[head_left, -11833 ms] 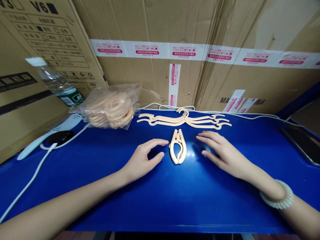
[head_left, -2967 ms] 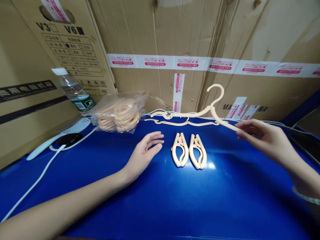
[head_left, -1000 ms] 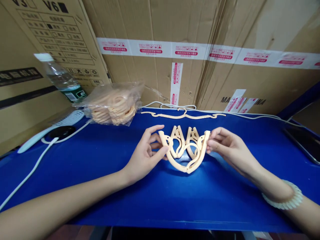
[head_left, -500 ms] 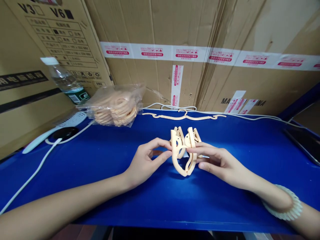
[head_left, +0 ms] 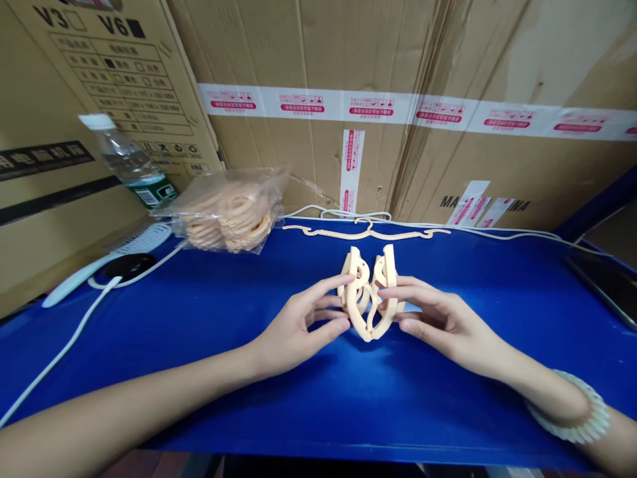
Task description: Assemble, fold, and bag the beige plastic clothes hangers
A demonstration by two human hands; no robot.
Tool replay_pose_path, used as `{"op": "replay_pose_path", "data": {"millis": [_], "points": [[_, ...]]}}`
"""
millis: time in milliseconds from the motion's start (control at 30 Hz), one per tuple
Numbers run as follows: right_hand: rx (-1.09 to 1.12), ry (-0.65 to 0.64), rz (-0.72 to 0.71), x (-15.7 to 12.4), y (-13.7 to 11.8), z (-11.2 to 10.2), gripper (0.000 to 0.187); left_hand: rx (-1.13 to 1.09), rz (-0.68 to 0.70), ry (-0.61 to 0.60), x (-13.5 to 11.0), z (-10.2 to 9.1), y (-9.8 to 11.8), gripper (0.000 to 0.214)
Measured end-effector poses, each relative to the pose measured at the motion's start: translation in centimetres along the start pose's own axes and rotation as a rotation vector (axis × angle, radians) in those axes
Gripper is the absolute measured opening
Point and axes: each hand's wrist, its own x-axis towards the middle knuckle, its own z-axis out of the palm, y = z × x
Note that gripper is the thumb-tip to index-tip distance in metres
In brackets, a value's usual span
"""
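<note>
A beige folding hanger point(head_left: 354, 311), its arms folded up into a narrow V, stands over the blue surface in front of me. More beige folded pieces show just behind it, partly hidden, so I cannot tell how they join. On its left side, the fingertips and thumb of my left hand point(head_left: 302, 325) grip the arm. My right hand point(head_left: 442, 325) has its fingers around the right arm, with the thumb low on the outer edge. Farther back lies an unfolded beige hanger point(head_left: 343, 235), hook toward the cardboard.
At the back left sits a clear plastic bag point(head_left: 229, 209) of beige hangers. Beside it are a water bottle point(head_left: 132, 162), a pale brush point(head_left: 99, 265) and a round black pad point(head_left: 130, 267) with a white cable. A dark flat device point(head_left: 604, 285) lies far right. Cardboard boxes point(head_left: 308, 46) wall the back.
Between my hands the folded hanger has turned to face me more evenly, its tops now farther apart. My left hand has shifted slightly right, with more fingers against it.
</note>
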Motion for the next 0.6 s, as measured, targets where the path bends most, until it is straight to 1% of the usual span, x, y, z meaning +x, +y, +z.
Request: {"op": "replay_pose_path", "data": {"millis": [133, 233, 300, 400, 500, 533, 600], "points": [[0.063, -0.098, 0.019, -0.1, 0.0, 0.1, 0.038, 0.157, 0.084, -0.107, -0.2, 0.0, -0.1, 0.067], [0.080, -0.136, 0.043, 0.0, 0.0, 0.0, 0.037, 0.296, 0.133, -0.127, -0.3, -0.1, 0.1, 0.067], [0.083, -0.140, 0.058, 0.1, -0.2, -0.6, 0.040, 0.335, 0.144, -0.113, -0.4, -0.3, 0.2, 0.062], [0.021, -0.068, 0.067, 0.3, -0.3, -2.3, 0.041, 0.329, 0.144, -0.064, -0.4, -0.6, 0.3, 0.057], [-0.132, 0.036, 0.083, 0.2, -0.1, -4.9, 0.044, 0.367, 0.144, -0.012, -0.3, -0.9, 0.2, 0.052], [-0.188, 0.042, 0.102, 0.1, 0.0, -5.8, 0.047, 0.406, 0.153, -0.002, -0.3, -1.0, 0.1, 0.050], [-0.295, 0.011, 0.157, -0.2, 0.5, -7.3, 0.051, 0.511, 0.188, 0.006, -0.3, -1.1, -0.1, 0.044]]}}
